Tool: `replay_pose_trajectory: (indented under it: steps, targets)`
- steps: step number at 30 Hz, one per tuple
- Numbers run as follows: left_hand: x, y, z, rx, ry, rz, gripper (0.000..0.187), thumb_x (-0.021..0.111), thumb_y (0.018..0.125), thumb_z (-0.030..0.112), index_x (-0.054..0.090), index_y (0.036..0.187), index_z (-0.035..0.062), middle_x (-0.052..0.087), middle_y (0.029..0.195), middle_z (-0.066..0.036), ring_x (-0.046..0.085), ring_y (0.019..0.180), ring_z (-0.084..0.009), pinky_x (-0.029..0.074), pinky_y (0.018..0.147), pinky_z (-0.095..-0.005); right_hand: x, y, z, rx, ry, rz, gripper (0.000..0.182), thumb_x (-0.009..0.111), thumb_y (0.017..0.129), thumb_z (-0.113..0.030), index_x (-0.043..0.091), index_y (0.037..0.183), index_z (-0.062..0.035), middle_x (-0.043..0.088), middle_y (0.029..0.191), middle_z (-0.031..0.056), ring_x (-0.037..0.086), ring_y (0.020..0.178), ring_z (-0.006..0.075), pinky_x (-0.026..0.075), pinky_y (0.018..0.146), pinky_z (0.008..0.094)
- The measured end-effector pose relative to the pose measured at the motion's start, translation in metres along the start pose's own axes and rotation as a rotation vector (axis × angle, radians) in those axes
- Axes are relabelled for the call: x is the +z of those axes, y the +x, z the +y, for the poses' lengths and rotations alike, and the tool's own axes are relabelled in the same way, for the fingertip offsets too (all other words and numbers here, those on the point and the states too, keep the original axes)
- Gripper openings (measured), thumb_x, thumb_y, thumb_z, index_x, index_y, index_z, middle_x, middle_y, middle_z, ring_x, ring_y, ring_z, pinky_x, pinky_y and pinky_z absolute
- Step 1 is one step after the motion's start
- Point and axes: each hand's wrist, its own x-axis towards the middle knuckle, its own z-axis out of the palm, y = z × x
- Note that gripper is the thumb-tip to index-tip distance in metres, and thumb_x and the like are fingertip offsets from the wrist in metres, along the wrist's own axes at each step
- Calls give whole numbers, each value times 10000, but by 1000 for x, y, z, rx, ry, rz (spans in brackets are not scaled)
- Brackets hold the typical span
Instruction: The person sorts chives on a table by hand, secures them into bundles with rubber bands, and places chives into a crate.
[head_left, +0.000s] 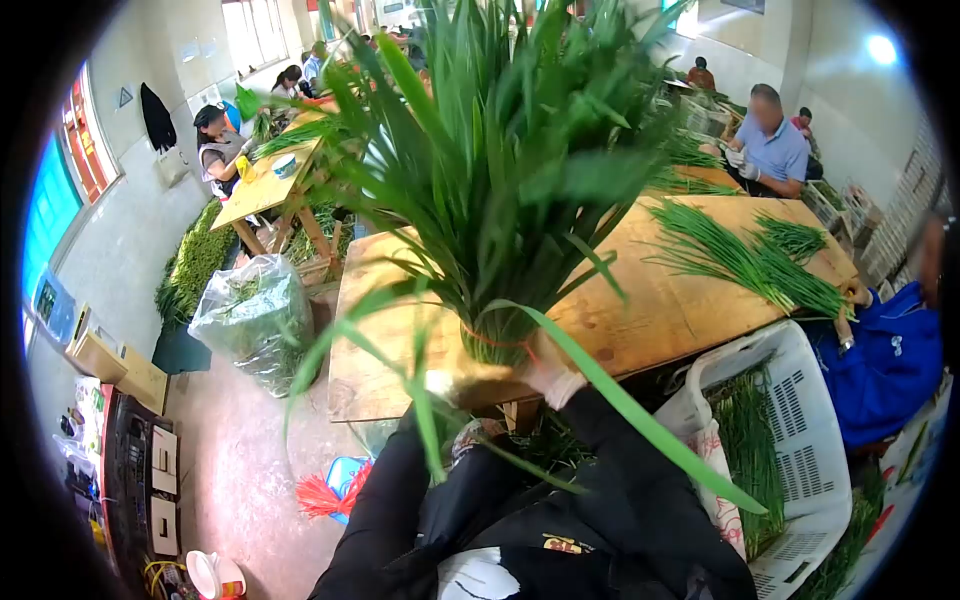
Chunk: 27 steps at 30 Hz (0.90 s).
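Note:
A large bunch of long, flat green leaves, which look like garlic chives, stands upright in front of me and fills the middle of the head view. A thin red tie circles it low down, near the stem ends. My left hand is closed at the left of the base, partly blurred. On the other side my right hand closes around the base beside the red tie. Several loose leaves droop over both my forearms. The lowest stem ends are partly hidden by my hands.
The wooden table carries more green stalks at right. A white plastic crate of greens stands by my right side, next to a person in blue. Left are a clear bag and red ties. Other people sit farther back.

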Motion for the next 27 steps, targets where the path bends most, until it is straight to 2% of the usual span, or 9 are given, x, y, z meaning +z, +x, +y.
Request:
replay_pose_trajectory:
  steps: [3, 6, 9, 13, 17, 19, 21, 23, 27]
  targets:
    - [-7, -16, 36, -215, -210, -71, 923, 808, 510, 105, 289, 1269, 25, 479, 1164, -86, 471, 1046, -179, 401, 890, -318, 45, -34, 31, -21, 225, -32, 506, 403, 860, -449, 356, 1225, -102, 435, 1209, 147, 485, 1053, 338, 494, 767, 522]
    - [-22, -16, 96, -421, -367, -80, 1081, 831, 484, 251, 198, 1332, 32, 412, 1240, -89, 401, 1121, -180, 349, 935, -317, 101, -77, 56, -449, -912, -199, 790, 606, 741, -455, 190, 1298, -81, 347, 1252, 189, 410, 1114, 328, 414, 893, 457]
    - [-89, -2, 69, -355, -51, -334, 1000, 802, 581, 286, 198, 1340, 44, 432, 1230, -135, 381, 1158, -214, 321, 960, -320, 92, -83, 78, -305, -1231, -152, 1094, 780, 598, -377, 28, 1324, -51, 265, 1289, 160, 283, 1200, 257, 272, 997, 353]
    - [-121, 11, 54, -766, 497, -495, 835, 643, 697, 514, 325, 1289, 19, 453, 1232, -154, 452, 1097, -220, 341, 933, -299, 75, -60, 88, 300, -1228, -101, 776, 673, 727, -360, 241, 1252, 14, 476, 1128, 187, 469, 1052, 274, 372, 904, 347]
    - [-123, 8, 40, -724, 421, -536, 785, 616, 696, 560, 429, 1213, 0, 530, 1143, -153, 478, 1080, -220, 344, 921, -288, 76, -71, 63, 34, -1657, -480, 312, 614, 780, -207, 546, 1004, -1, 598, 907, 132, 569, 916, 194, 456, 776, 315]
    - [-119, 4, 46, -650, 573, -486, 840, 636, 667, 567, 409, 1212, -30, 525, 1139, -184, 489, 1072, -236, 362, 909, -294, 97, -72, 28, 111, -1432, -249, 209, 593, 802, -210, 592, 924, -40, 615, 808, 83, 594, 845, 154, 482, 685, 278]
    - [-108, 6, 58, -574, 722, -434, 897, 656, 637, 575, 388, 1211, -61, 519, 1134, -215, 501, 1064, -253, 379, 896, -299, 127, -63, 5, -94, -1299, 133, 226, 604, 793, -252, 590, 925, -68, 607, 772, 46, 596, 757, 126, 485, 600, 255]
    - [-89, 17, 80, -583, 991, -428, 1055, 731, 550, 538, 264, 1255, -94, 499, 1122, -259, 483, 1077, -317, 385, 900, -323, 129, -29, -10, -713, -2044, 61, 292, 621, 770, -307, 589, 939, -71, 592, 755, 43, 579, 712, 148, 482, 612, 279]
    - [-35, 7, 91, -555, 1242, -310, 1197, 731, 443, 601, 234, 1229, -153, 449, 1169, -270, 470, 1067, -361, 379, 904, -397, 110, 20, -9, -584, -2112, -56, 267, 628, 742, -310, 631, 880, -81, 546, 711, 88, 551, 666, 244, 439, 601, 320]
